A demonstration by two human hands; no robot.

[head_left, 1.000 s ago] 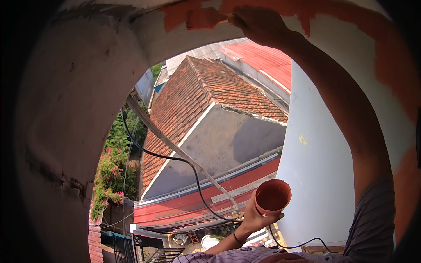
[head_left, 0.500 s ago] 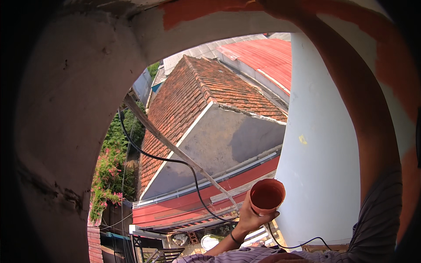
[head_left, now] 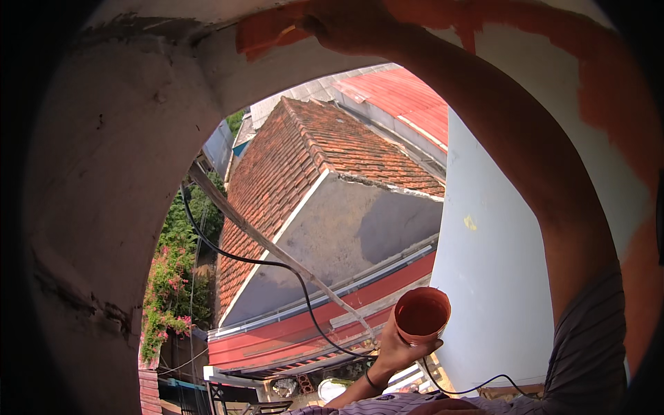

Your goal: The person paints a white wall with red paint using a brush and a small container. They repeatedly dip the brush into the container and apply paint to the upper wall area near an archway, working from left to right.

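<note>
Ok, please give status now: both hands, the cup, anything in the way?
Left hand holds orange paint cup, upright. Right hand up at arch, tool hidden. Black cable hangs beside the cup.

The raised right hand is cut off by the top edge, whatever it grips hidden; the left hand's fingers hide behind the round orange-stained paint cup; forearm cropped below.

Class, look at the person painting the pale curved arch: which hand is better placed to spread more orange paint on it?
The right hand: it is raised against the pale curved plaster arch beside the wet orange paint patch. The left hand sits low, holding the round orange paint cup.
</note>
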